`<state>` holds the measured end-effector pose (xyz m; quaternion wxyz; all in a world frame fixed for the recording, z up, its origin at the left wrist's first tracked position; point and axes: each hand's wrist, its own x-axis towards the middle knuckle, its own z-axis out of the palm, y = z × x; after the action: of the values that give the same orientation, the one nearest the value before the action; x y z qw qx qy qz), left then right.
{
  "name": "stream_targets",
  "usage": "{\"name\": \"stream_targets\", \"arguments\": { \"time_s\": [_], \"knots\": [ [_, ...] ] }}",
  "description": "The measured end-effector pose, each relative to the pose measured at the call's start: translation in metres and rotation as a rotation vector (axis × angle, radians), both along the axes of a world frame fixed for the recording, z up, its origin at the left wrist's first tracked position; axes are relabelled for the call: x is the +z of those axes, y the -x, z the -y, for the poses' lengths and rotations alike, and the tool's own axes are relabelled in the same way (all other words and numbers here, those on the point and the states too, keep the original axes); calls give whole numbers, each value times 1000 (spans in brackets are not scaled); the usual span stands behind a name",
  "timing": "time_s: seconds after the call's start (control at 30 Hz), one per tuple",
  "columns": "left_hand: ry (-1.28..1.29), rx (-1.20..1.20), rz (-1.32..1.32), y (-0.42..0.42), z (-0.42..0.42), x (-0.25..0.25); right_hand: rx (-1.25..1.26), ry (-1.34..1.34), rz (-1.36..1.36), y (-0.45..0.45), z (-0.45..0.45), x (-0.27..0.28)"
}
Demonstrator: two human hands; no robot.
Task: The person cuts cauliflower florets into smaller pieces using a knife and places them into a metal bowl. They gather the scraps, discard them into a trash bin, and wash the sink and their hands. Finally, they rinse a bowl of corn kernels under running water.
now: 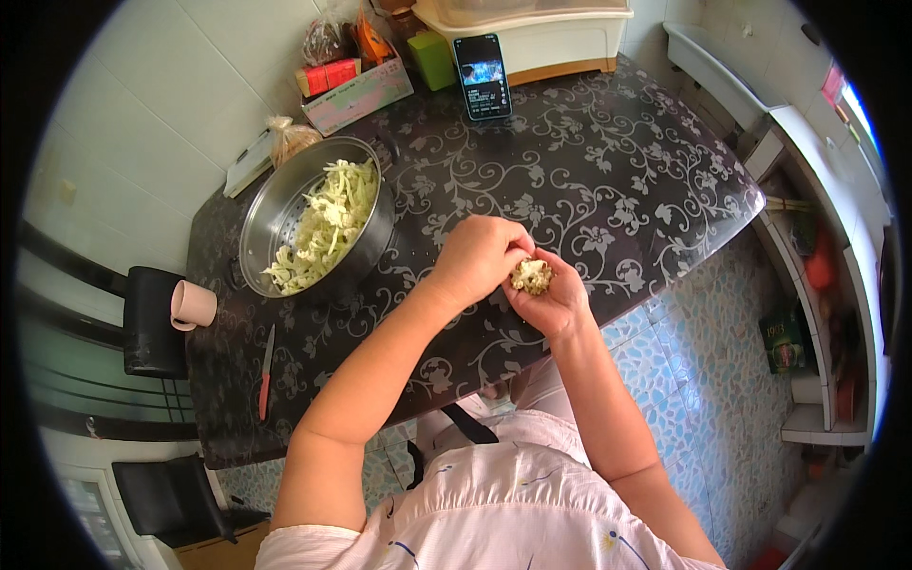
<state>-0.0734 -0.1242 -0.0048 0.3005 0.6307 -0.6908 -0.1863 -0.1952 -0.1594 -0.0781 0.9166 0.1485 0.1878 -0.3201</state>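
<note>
My right hand [552,296] cups several small cauliflower pieces [531,276] in its palm, above the near edge of the dark, flower-patterned table [527,192]. My left hand [484,256] reaches over from the left, its fingertips pinched together at the edge of these pieces; whether they grip one is hidden. To the left stands a round metal steamer pot [385,231] with holes in its base, tilted in the view, with cut cauliflower florets [331,221] heaped on its right side. A knife with a pink handle [264,395] lies on the table at the left.
A pink mug [193,304] stands at the left table edge. Along the back are a cardboard box of packets [360,96], a green container [432,60], an upright lit phone [484,78] and a cream storage bin [556,43]. Black chairs [153,320] stand at left, shelves [819,285] at right.
</note>
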Motion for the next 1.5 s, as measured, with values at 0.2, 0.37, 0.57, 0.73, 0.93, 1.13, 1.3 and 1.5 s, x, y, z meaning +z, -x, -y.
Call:
{"name": "stream_targets", "arguments": {
  "time_s": [0.2,0.37,0.57,0.73,0.93,1.13,1.3,1.5],
  "knots": [
    [28,34,54,9,-3,2,44,59,34,4,3,2],
    [225,110,-74,-1,-8,-13,-22,-45,140,8,7,-6],
    [-61,214,580,-70,-40,-67,-132,-71,59,47,3,14],
    [-74,211,667,-44,-29,-78,-205,28,11,91,-19,32],
    [55,-231,265,4,-28,-67,-166,5,-25,114,-43,30],
    [25,-77,571,-41,0,-73,3,-9,-71,129,-75,17],
    [74,-439,307,14,-19,-74,174,-108,-143,136,-87,-22],
    [94,-105,453,-31,47,-71,302,-90,-176,127,-79,-46]
  ]
}}
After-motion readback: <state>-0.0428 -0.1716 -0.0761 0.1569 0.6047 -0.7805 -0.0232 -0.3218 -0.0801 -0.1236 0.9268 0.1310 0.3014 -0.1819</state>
